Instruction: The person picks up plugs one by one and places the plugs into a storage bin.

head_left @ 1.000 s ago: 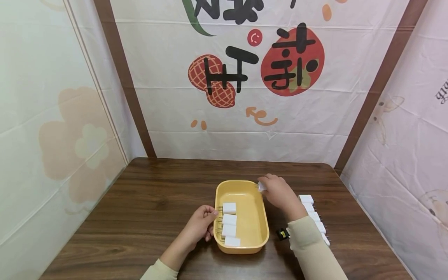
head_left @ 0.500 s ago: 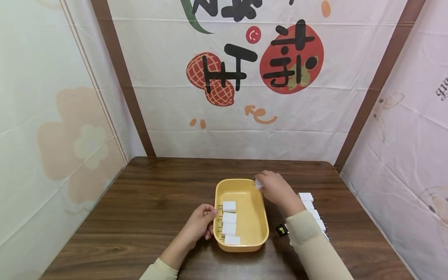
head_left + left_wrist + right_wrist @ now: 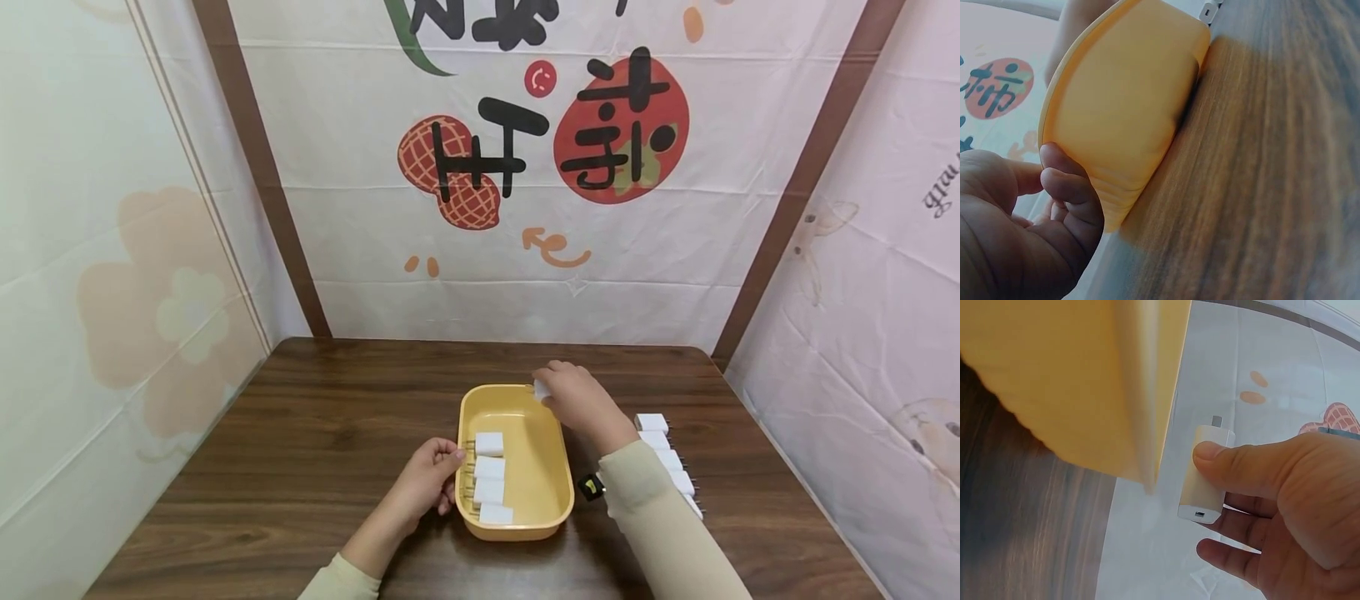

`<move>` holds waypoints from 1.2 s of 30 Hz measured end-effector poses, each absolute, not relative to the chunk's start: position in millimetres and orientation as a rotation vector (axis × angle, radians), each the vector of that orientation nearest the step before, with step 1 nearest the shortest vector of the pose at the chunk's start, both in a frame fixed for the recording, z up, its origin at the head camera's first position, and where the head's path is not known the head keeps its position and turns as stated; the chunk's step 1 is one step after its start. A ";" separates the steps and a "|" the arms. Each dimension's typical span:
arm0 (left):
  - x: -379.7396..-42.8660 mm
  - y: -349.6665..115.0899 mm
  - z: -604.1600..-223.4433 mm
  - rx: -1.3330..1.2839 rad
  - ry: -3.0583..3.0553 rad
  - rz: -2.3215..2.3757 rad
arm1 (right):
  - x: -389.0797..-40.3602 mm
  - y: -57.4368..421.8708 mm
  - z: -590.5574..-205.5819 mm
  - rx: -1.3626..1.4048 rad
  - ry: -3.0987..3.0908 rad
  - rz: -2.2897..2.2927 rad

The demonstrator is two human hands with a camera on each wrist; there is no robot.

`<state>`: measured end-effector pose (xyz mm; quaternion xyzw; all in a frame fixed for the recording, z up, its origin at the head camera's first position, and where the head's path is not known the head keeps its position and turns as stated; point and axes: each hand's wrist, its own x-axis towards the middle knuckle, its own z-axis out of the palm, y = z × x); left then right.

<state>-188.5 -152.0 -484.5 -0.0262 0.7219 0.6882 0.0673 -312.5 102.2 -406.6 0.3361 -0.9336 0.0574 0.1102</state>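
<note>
A yellow plastic tray [image 3: 525, 529] stands on the table. My left hand [image 3: 430, 481] pinches its left rim, thumb at the edge and fingers curled outside, as the left wrist view also shows. Between thumb and fingers, my right hand [image 3: 1297, 500] holds a white charger plug [image 3: 1205, 478], its metal prong up and its port facing down in the right wrist view. In the head view, that hand is above the tray's far right corner and partly hides the plug. Several white charger plugs [image 3: 489, 468] lie in a column along the tray's left side, prongs leftward.
A slanted row of several more white charger plugs [image 3: 667, 460] lies right of the tray, prongs rightward, partly behind the right sleeve. A small black thing with a yellow mark [image 3: 590, 487] shows beside the right cuff. Printed cloth walls [image 3: 480, 308] border the wooden table [image 3: 337, 417].
My right hand has moved left with the charger plug, from beside the tray's far right rim to over its corner. My left hand keeps its hold on the rim.
</note>
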 end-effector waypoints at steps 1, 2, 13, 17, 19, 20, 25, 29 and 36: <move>-188.6 -152.1 -485.0 -0.079 2.174 2.073 | -313.0 100.8 -406.4 0.991 -2.743 0.166; -188.7 -152.1 -485.5 -0.077 2.172 2.074 | -313.4 99.7 -406.4 0.993 -2.742 0.162; -188.6 -152.4 -486.3 -0.070 2.169 2.074 | -313.5 89.8 -407.2 1.016 -2.720 0.130; -188.2 -152.7 -485.5 -0.063 2.174 2.079 | -313.7 87.2 -401.8 1.004 -2.721 0.135; -188.1 -152.7 -485.0 -0.062 2.175 2.081 | -313.5 85.4 -399.1 1.003 -2.731 0.134; -188.0 -152.6 -484.8 -0.062 2.176 2.081 | -313.0 84.4 -397.5 1.007 -2.740 0.135; -188.2 -152.9 -485.6 -0.064 2.166 2.086 | -311.4 77.0 -393.2 1.043 -2.771 0.126; -188.5 -153.2 -488.0 -0.051 2.158 2.096 | -311.1 71.1 -392.4 1.059 -2.760 0.133; -189.6 -153.8 -488.9 -0.048 2.149 2.107 | -313.6 61.9 -396.0 1.068 -2.750 0.140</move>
